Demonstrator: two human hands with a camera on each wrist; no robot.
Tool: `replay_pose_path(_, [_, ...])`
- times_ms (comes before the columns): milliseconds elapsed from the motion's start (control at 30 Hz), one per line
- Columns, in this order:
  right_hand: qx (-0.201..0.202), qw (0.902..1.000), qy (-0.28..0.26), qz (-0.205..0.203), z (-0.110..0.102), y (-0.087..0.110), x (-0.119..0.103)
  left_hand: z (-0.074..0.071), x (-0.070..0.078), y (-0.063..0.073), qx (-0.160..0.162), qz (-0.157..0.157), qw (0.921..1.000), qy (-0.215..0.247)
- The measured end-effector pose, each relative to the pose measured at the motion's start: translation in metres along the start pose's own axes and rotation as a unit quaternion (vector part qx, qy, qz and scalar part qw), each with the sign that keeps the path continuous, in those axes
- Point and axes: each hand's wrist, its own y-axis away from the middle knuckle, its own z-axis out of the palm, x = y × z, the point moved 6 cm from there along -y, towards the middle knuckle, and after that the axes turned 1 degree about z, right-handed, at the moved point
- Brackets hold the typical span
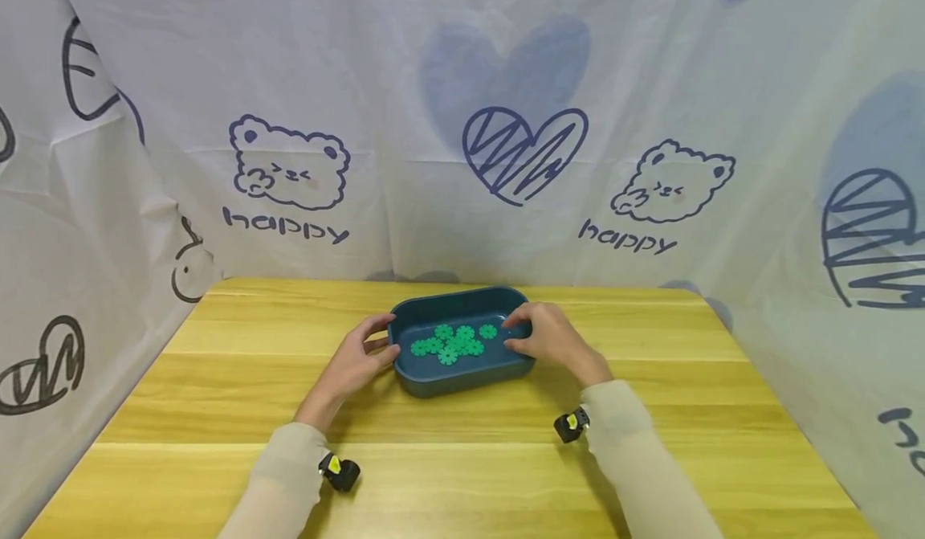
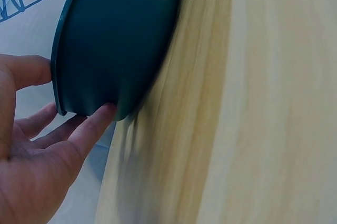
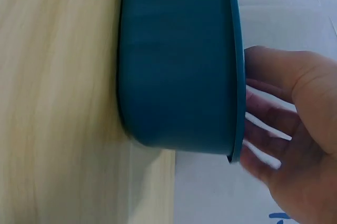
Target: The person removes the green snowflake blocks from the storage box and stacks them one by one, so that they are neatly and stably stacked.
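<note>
Left hand (image 1: 352, 365) clamped on oblong dark-teal bin (image 1: 470, 380).
Right hand (image 1: 555, 338) arched into bin, digits apart, near green toothed discs (image 1: 462, 340).

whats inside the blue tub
Green flower-shaped pieces lie clustered in the tub. Overlapping pieces hide parts of others; the right hand covers some of the right end.

A dark blue-green tub (image 1: 448, 385), open-topped with rounded corners, sits upright at 6 o'clock from the head view's center. Inside, green notched discs (image 1: 461, 342) lie clustered, one apart between 2 and 3 o'clock.
</note>
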Motion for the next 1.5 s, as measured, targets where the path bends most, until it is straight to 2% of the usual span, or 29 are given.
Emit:
replay_pose_path(200, [-0.031,0.9987,-0.038,-0.015,0.013,-0.011,-0.004,0.000,-0.001,0.000,0.001,0.001,1.0000,-0.001])
replay_pose_path(333, [-0.050,0.9974,-0.051,-0.006,0.023,-0.019,-0.005,0.000,-0.002,0.000,0.000,-0.003,1.0000,-0.001])
replay_pose_path(800, [-0.094,0.9946,-0.039,0.020,0.048,-0.037,-0.007,-0.001,-0.002,0.001,0.004,-0.015,0.9999,0.001])
replay_pose_path(1067, [-0.105,0.9933,-0.034,0.035,0.053,-0.041,-0.007,0.000,-0.001,0.000,0.001,-0.014,0.9999,0.001])
replay_pose_path(1500, [-0.119,0.9922,-0.034,0.012,0.055,-0.039,-0.011,-0.001,-0.001,0.000,0.000,-0.012,0.9999,0.006])
